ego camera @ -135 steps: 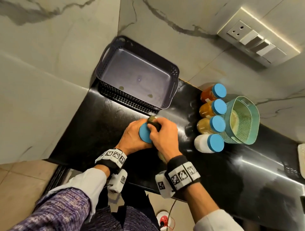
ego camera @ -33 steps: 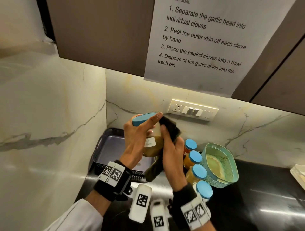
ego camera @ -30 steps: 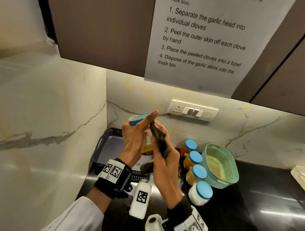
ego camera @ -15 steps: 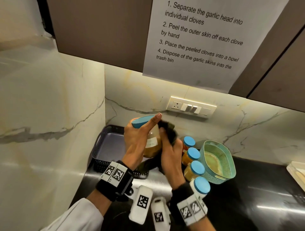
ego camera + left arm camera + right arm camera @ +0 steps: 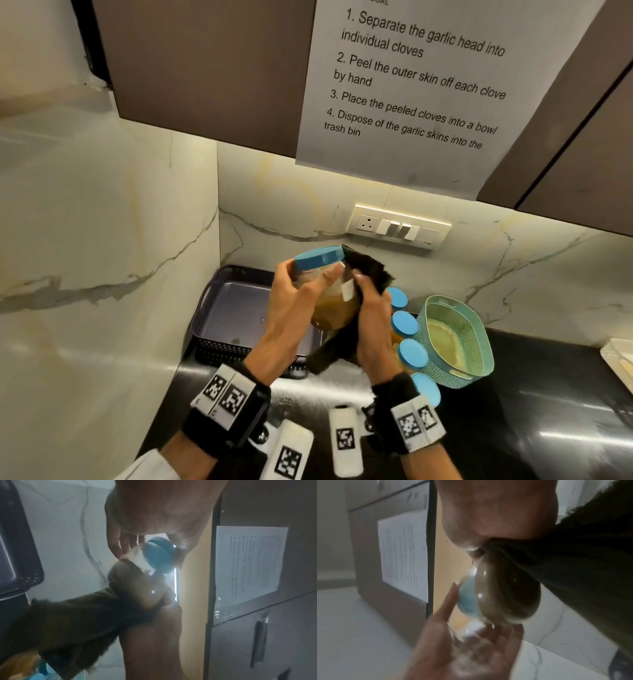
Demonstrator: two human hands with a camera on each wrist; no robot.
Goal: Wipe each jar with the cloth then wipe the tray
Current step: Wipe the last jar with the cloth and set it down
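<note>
One jar sits up in the air between my two hands, above the near edge of the dark tray, tilted with its blue lid toward the upper left. It holds a brownish-yellow fill and carries a small pale label; I cannot read anything on it. My left hand curls round the jar's upper body just under the lid, thumb across the glass. My right hand presses the dark cloth against the jar's right side, fingers curled over the fabric, and a loose end of the cloth hangs down below the jar. From the right wrist view the cloth wraps the round base of the jar.

Four more blue-lidded jars stand in a row on the black counter, just right of my right hand and touching or nearly touching a teal perforated basket. The tray rests in the corner against the marble wall. A switch panel is on the back wall. Above it, a paper sheet on the cabinet reads: "1. Separate the garlic head into individual cloves 2. Peel the outer skin off each clove by hand 3. Place the peeled cloves into a bowl 4. Dispose of the garlic skins into the trash bin".
</note>
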